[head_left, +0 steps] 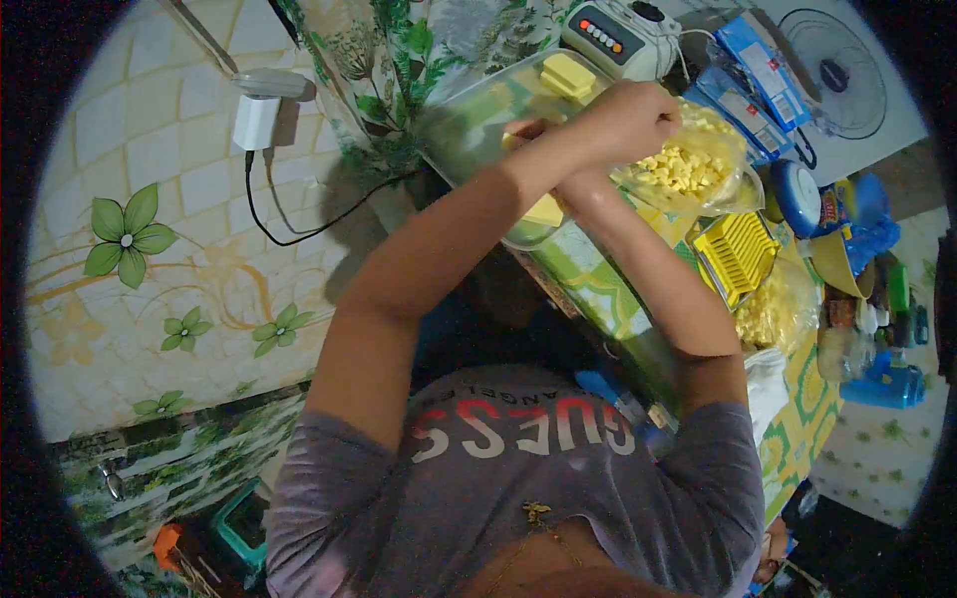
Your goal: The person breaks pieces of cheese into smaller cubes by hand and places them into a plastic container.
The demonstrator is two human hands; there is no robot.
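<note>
My forearms cross, the left passing over the right. My left hand (643, 115) is closed in a fist over the near side of a clear plastic bag (743, 164) full of small yellow pieces (688, 167); what it holds, if anything, is hidden. Inside a clear plastic container (464, 105), my right hand (533, 128) has its fingers bent at a yellow block, mostly covered by my left forearm. A stepped yellow block (567, 76) lies at the container's far end. Another flat yellow block (544, 210) sits at its near end.
Right of my arms are a yellow slatted rack (738, 257) and a second bag of yellow pieces (778, 309). Behind stand a white device with buttons (623, 42), blue boxes (763, 75) and a fan (835, 75). A charger (255, 122) with a black cable hangs at left.
</note>
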